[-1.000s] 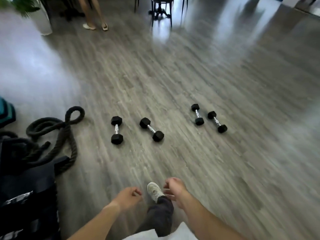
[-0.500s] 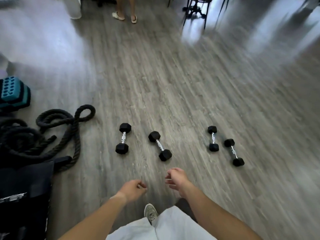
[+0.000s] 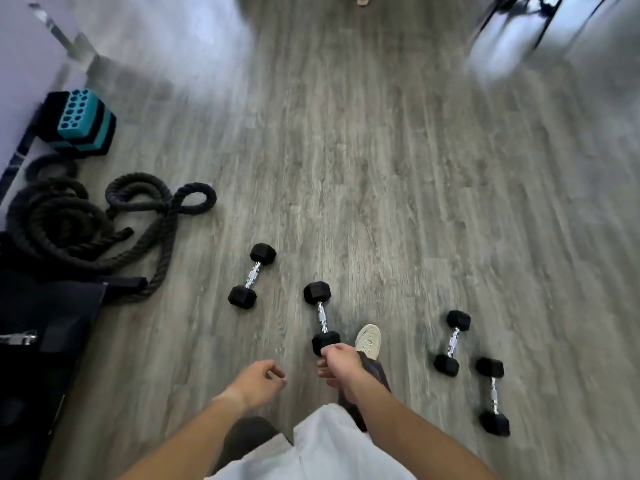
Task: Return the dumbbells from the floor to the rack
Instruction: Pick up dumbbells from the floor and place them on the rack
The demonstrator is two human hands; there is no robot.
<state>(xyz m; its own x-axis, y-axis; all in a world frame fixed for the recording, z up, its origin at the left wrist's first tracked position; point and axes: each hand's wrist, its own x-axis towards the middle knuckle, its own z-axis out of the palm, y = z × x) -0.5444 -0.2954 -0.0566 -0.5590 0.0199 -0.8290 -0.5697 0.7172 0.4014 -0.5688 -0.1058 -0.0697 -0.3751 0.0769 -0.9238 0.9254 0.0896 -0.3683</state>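
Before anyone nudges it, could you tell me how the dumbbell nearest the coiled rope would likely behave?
The dumbbell has flat-sided hexagonal heads, so it should settle rather than roll far. Its knurled metal handle probably grips well. It is likely heavy for its size, and rigid.

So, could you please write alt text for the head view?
Four black dumbbells lie on a grey wood floor, with the person's empty left hand and right hand reaching toward them. A coiled black rope lies to the left.

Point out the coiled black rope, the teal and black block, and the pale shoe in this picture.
coiled black rope (image 3: 65, 223), head view, on the thick coils at the left.
teal and black block (image 3: 74, 114), head view, on its holed teal top.
pale shoe (image 3: 368, 341), head view, on its upper.
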